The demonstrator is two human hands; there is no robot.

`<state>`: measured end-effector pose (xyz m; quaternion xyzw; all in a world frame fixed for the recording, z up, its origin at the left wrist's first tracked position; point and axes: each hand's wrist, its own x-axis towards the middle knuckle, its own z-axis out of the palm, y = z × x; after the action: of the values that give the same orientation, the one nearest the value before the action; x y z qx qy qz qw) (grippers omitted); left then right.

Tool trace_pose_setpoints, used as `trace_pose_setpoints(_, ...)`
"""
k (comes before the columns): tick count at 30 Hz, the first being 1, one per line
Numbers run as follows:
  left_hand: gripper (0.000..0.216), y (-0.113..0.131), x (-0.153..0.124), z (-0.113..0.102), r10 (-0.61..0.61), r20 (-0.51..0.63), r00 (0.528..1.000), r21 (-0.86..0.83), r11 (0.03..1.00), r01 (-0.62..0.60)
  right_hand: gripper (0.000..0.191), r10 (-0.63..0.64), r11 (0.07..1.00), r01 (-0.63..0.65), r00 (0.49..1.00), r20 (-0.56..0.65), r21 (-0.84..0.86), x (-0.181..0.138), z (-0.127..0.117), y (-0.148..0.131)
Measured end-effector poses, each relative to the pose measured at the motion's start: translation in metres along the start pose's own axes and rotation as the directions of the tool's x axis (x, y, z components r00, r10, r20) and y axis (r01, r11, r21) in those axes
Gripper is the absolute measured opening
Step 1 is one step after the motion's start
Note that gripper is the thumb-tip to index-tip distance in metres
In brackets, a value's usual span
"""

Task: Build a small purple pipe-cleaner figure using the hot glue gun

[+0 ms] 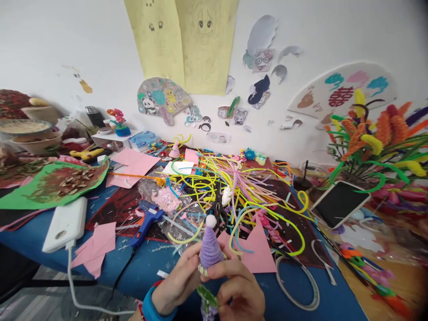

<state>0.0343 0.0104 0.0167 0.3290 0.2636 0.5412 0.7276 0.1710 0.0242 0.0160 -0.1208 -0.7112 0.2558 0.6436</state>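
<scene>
Purple cone (210, 246) upright, long axis vertical, white pompom tip pointing up. Left hand (176, 281) and right hand (238, 289) fingers pinch its base above counter (147, 267).

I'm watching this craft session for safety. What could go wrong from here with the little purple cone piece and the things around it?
1. The purple cone is pinched only by fingertips of the left hand and right hand; its white pompom might get knocked off.
2. The blue glue gun lies close by, cord trailing off the table; a snag could drag it.
</scene>
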Motion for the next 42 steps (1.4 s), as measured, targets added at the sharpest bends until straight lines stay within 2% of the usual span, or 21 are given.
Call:
trace_pose_setpoints(4, 0.041, -0.007, 0.003, 0.000, 0.016, -0.029, 0.999, -0.059, 0.998, -0.018, 0.022, -0.002, 0.997, 0.001, 1.000, -0.012, -0.075, 0.002, 0.003, -0.002)
trace_pose_setpoints(6, 0.039, -0.011, 0.005, 0.000, -0.023, -0.029, 0.999, -0.138, 0.990, 0.019, 0.023, 0.030, 0.999, -0.031, 0.999, -0.020, -0.024, 0.004, 0.004, -0.003)
trace_pose_setpoints(9, 0.039, -0.011, 0.011, 0.000, -0.109, 0.015, 0.994, -0.256, 0.960, 0.109, 0.026, 0.122, 0.990, -0.112, 0.985, -0.121, 0.082, 0.013, 0.002, -0.008)
trace_pose_setpoints(11, 0.036, -0.008, 0.015, 0.001, -0.128, 0.012, 0.992, -0.320, 0.939, 0.125, 0.023, 0.163, 0.986, -0.167, 0.971, -0.173, -0.008, 0.023, -0.005, -0.015)
trace_pose_setpoints(13, 0.030, -0.002, 0.018, 0.004, -0.123, -0.046, 0.991, -0.347, 0.933, 0.100, 0.016, 0.173, 0.955, -0.204, 0.973, -0.154, -0.215, 0.034, -0.013, -0.023)
trace_pose_setpoints(17, 0.023, 0.004, 0.020, 0.013, -0.057, -0.192, 0.980, -0.280, 0.960, 0.001, 0.011, 0.067, 0.838, -0.083, 0.997, -0.049, -0.540, 0.047, -0.022, -0.034)
trace_pose_setpoints(20, 0.025, 0.003, 0.016, 0.013, 0.047, -0.291, 0.956, -0.170, 0.980, -0.100, 0.009, 0.008, 0.766, 0.007, 1.000, 0.020, -0.643, 0.046, -0.019, -0.033)
trace_pose_setpoints(23, 0.031, 0.000, 0.011, 0.007, 0.150, -0.315, 0.937, -0.055, 0.983, -0.176, 0.009, -0.012, 0.704, 0.033, 0.999, 0.035, -0.709, 0.043, -0.015, -0.030)
trace_pose_setpoints(30, 0.033, -0.001, 0.005, 0.000, 0.242, -0.312, 0.919, 0.062, 0.970, -0.234, 0.010, -0.038, 0.669, 0.080, 0.997, 0.073, -0.739, 0.046, -0.012, -0.028)
trace_pose_setpoints(42, 0.037, -0.006, 0.006, -0.007, 0.235, -0.330, 0.914, 0.063, 0.972, -0.227, 0.011, -0.023, 0.681, 0.066, 0.997, 0.068, -0.729, 0.048, -0.001, -0.016)
